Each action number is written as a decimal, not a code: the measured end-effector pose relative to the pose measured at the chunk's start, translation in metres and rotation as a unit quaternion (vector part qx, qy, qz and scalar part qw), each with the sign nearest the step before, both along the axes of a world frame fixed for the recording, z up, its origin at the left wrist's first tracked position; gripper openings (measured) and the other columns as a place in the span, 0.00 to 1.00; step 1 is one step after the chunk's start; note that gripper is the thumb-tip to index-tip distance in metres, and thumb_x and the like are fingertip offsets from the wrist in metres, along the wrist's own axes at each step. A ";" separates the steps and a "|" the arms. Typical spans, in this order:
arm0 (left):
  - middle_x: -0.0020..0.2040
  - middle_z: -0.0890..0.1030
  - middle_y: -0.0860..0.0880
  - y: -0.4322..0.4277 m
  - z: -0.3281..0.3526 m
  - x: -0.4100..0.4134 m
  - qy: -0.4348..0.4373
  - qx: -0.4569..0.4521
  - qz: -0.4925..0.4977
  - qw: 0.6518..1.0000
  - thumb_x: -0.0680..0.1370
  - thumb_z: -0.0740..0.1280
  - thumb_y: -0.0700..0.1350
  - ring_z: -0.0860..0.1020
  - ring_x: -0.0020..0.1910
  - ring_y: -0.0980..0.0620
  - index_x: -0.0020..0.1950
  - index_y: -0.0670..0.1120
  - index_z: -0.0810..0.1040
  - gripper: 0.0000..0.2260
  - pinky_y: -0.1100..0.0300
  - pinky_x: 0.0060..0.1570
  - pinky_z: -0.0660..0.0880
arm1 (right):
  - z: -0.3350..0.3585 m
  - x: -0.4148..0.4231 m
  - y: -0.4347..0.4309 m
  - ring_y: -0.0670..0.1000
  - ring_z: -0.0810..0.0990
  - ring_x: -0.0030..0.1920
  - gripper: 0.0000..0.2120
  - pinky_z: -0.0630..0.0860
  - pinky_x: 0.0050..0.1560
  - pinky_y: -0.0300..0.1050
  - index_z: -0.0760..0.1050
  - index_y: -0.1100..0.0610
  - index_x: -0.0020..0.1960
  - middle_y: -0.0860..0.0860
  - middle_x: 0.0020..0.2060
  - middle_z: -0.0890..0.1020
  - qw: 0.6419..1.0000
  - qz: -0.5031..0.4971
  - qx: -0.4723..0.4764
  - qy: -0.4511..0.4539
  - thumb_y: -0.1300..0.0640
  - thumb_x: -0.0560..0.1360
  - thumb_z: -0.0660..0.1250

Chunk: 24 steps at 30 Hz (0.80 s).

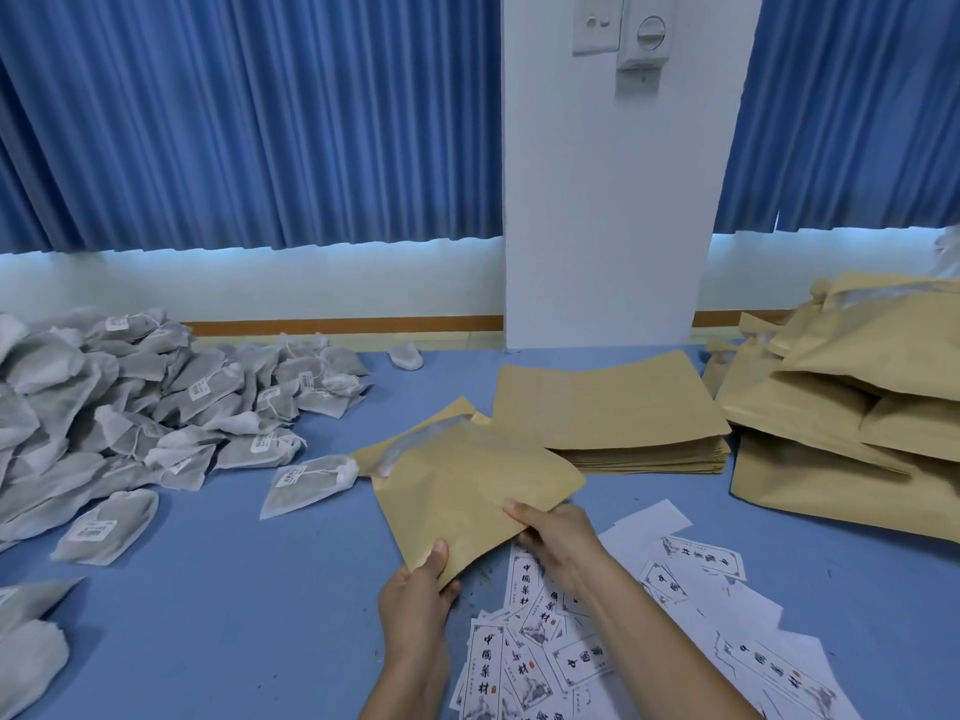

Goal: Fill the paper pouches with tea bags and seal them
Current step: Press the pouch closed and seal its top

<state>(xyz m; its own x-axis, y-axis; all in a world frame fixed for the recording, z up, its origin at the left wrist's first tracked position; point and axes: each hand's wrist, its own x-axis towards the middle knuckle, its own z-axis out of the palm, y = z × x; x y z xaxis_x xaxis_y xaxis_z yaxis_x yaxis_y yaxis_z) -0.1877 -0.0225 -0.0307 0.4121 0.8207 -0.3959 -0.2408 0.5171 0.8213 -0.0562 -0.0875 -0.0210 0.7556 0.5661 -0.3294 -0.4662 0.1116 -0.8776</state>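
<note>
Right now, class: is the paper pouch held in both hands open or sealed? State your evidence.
Open. The pouch gapes at its far end, pale lining showing; left hand and right hand pinch its near edge.

Tea bags (156,407) left; pouch stack (613,407) right.

Beyond the fingers (527,519), pleated blue curtains (249,122) flank a white pillar (613,200) (switch plates (597,23) up high); a blue tabletop (234,615) lies beneath them.

table (234,615) gap front-left; tea bag heap (130,407) left, pouch piles (857,407) right
</note>
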 end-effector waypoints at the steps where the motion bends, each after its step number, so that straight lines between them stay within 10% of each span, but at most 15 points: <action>1: 0.43 0.81 0.46 -0.001 0.001 0.000 -0.003 -0.001 -0.014 1.000 0.76 0.69 0.38 0.79 0.39 0.51 0.49 0.38 0.78 0.04 0.61 0.38 0.74 | -0.001 -0.004 0.001 0.54 0.78 0.42 0.09 0.77 0.44 0.46 0.77 0.66 0.48 0.58 0.45 0.83 1.000 0.016 0.000 0.003 0.68 0.69 0.73; 10: 0.41 0.83 0.44 0.001 0.000 -0.003 0.016 0.055 -0.008 0.998 0.74 0.71 0.38 0.79 0.39 0.48 0.44 0.38 0.80 0.04 0.59 0.38 0.74 | -0.004 -0.007 0.006 0.55 0.81 0.44 0.09 0.77 0.54 0.48 0.77 0.67 0.49 0.58 0.44 0.83 0.998 -0.004 0.037 0.052 0.71 0.70 0.71; 15: 0.39 0.81 0.44 0.002 -0.001 -0.004 0.026 0.053 0.002 0.998 0.74 0.72 0.38 0.78 0.37 0.49 0.40 0.39 0.77 0.06 0.60 0.35 0.74 | 0.001 0.012 -0.006 0.51 0.70 0.28 0.07 0.70 0.25 0.39 0.74 0.65 0.41 0.58 0.35 0.78 0.999 -0.033 -0.018 0.012 0.70 0.69 0.72; 20: 0.42 0.83 0.45 0.001 -0.001 -0.001 0.010 0.035 -0.027 0.999 0.75 0.71 0.38 0.81 0.38 0.51 0.46 0.39 0.79 0.04 0.61 0.37 0.75 | 0.000 0.005 -0.003 0.54 0.78 0.38 0.03 0.78 0.44 0.48 0.77 0.64 0.46 0.55 0.36 0.83 0.999 -0.006 0.034 0.042 0.68 0.73 0.69; 24: 0.39 0.82 0.48 0.009 0.006 0.000 -0.049 0.007 -0.092 0.995 0.75 0.68 0.35 0.81 0.34 0.55 0.54 0.41 0.76 0.09 0.63 0.33 0.76 | 0.009 -0.002 -0.005 0.51 0.82 0.39 0.05 0.79 0.36 0.41 0.77 0.63 0.50 0.54 0.41 0.85 0.998 0.050 0.035 0.003 0.68 0.74 0.68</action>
<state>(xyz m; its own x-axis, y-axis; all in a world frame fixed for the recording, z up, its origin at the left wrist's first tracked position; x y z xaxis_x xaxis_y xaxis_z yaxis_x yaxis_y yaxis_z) -0.1879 -0.0133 -0.0249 0.5918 0.7331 -0.3350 -0.2227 0.5482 0.8062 -0.0584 -0.0925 -0.0125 0.6923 0.6605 -0.2907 -0.4838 0.1260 -0.8661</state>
